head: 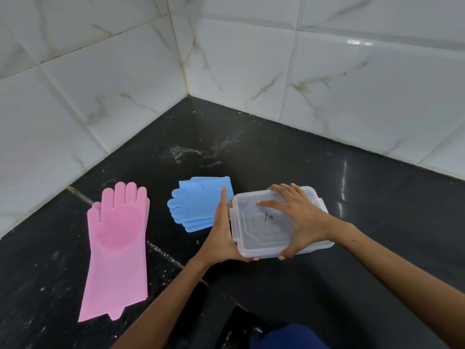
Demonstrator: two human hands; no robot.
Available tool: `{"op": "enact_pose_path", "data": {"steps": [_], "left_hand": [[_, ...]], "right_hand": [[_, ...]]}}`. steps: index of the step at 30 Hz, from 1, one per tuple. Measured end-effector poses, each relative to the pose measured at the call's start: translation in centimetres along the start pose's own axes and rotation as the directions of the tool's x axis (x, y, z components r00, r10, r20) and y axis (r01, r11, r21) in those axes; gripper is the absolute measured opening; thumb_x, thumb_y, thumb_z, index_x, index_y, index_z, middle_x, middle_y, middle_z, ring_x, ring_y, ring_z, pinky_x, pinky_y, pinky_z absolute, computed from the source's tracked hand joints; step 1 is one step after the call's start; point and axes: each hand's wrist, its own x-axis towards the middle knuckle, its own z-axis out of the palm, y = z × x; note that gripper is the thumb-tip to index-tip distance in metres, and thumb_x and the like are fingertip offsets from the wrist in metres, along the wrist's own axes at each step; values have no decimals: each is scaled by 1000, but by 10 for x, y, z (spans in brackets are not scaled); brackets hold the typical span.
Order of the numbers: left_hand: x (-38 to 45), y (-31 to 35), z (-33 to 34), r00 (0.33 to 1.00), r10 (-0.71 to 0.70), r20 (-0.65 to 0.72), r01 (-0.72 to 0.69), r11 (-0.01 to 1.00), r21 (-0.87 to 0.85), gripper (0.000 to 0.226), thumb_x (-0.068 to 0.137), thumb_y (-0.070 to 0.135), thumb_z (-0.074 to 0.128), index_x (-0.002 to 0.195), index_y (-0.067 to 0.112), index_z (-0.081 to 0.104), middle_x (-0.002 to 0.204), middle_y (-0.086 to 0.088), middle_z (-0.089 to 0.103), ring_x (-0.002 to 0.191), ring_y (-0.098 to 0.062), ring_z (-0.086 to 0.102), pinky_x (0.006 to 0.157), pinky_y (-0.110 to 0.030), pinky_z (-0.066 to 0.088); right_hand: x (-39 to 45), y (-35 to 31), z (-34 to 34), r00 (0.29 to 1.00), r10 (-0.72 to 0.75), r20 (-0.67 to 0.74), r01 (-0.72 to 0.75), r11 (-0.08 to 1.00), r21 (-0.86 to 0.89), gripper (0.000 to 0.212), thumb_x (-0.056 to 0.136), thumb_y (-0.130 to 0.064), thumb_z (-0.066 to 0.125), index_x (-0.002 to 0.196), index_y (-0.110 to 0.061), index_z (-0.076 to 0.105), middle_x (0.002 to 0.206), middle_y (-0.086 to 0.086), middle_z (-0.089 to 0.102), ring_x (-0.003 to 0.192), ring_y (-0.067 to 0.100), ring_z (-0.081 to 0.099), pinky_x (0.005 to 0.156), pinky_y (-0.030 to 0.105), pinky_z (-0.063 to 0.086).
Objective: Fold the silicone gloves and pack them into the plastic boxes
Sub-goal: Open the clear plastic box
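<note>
A clear plastic box (317, 200) with its lid on rests on the black floor at centre right. My left hand (222, 235) holds its left side, thumb under the near corner. My right hand (299, 220) lies spread over the lid, fingers curled around the near edge. Folded blue silicone gloves (195, 204) lie just left of the box, partly behind my left hand. A pink silicone glove (118, 248) lies flat and unfolded at the left, palm bristles up, fingers pointing away from me.
The black stone floor (276, 152) meets white marble-tiled walls (327, 71) in a corner behind the objects. A whitish smear marks the floor behind the blue gloves. A piece of dark blue clothing (289, 336) shows at the bottom edge.
</note>
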Motion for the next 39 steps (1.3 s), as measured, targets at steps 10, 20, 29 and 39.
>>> {"op": "enact_pose_path", "data": {"steps": [10,20,29,39], "left_hand": [[-3,3,-6,993,91,71,-88,995,-51,150,46,46,92,141,43,-24,154,11,15,143,-16,22,112,-59,28],[-9,19,-17,971,141,193,-193,938,288,127,57,88,51,138,38,-32,143,18,-45,133,-5,-40,110,-44,-23],[0,42,22,982,190,-11,-146,791,595,83,79,78,-6,148,31,-10,156,13,-20,140,0,-24,114,-31,-19],[0,47,25,988,152,-24,-99,748,657,88,75,77,-15,149,31,-5,156,13,-15,141,-1,-22,113,-28,-20]], "right_hand": [[0,-14,-17,974,223,-32,-208,943,260,94,45,-79,65,130,-51,36,144,-4,29,134,17,21,116,46,14],[7,-8,-23,572,820,-1,-737,514,439,103,52,-84,58,135,-29,35,144,12,35,132,38,33,110,63,22],[3,0,-20,595,802,-54,-667,530,524,49,96,-43,37,127,-5,42,121,17,56,101,31,57,88,46,50],[-2,-21,12,609,730,-312,-758,650,42,68,95,-52,29,148,-13,8,158,15,1,146,33,1,116,53,6]]}}
